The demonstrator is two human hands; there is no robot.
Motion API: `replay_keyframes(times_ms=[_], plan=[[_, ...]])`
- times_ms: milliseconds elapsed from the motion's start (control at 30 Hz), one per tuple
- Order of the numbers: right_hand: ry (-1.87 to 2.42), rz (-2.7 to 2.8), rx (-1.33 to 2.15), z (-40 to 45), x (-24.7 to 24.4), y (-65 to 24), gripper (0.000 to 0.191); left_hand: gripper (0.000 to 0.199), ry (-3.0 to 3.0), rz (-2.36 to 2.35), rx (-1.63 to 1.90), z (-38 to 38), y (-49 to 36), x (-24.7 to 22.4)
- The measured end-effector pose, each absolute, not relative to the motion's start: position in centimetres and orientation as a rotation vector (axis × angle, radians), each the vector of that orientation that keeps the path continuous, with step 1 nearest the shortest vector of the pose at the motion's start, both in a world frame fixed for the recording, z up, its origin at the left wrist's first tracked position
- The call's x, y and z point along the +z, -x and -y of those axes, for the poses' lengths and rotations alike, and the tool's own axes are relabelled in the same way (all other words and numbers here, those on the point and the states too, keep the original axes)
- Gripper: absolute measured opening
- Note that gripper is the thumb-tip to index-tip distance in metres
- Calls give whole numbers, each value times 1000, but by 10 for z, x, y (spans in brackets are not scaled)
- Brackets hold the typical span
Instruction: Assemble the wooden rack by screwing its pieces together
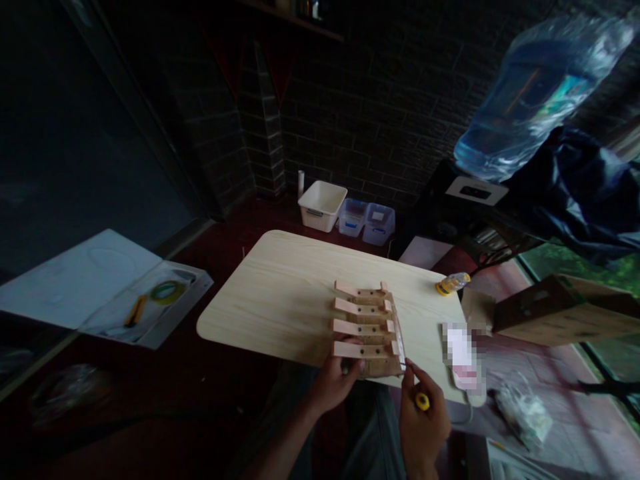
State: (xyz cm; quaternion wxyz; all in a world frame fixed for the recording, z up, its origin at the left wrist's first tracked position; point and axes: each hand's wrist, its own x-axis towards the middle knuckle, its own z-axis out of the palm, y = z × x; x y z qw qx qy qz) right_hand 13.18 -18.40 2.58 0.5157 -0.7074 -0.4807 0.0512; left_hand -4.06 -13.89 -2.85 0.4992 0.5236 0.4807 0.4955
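Observation:
A wooden rack (380, 367) lies near the front edge of the pale wooden table (280, 280), with several light wooden hooks crossing its backboard. Dark screw heads dot each of these hooks. My left hand (336, 383) grips the rack's near left corner, fingers partly hidden under the nearest hook. In my closed right hand (425, 423) is a screwdriver (423, 401), its yellow handle end showing in the fist. A thin dark shaft points toward the rack's near right corner; whether its tip touches the wood I cannot tell.
A yellow-capped clear bottle (453, 283) and a blurred-out flat object (463, 357) with a cable sit at the table's right. Left stands an open white case (155, 343) with a yellow cutter. Bins (323, 207), a cardboard box (560, 310) and a water bottle (530, 100) are beyond.

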Motion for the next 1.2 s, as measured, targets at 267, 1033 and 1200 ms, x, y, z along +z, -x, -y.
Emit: replay_keyframes(times_ms=[267, 1033, 1200], plan=[[1662, 1392, 255, 179, 7, -126, 35, 45, -1250, -1140, 1192, 140, 40, -27], [1337, 1957, 281, 147, -9, -120, 43, 38, -1327, -1116, 1202, 142, 40, -37], [1345, 1987, 308, 147, -7, -122, 49, 45, -1350, -1150, 1205, 144, 39, -43]])
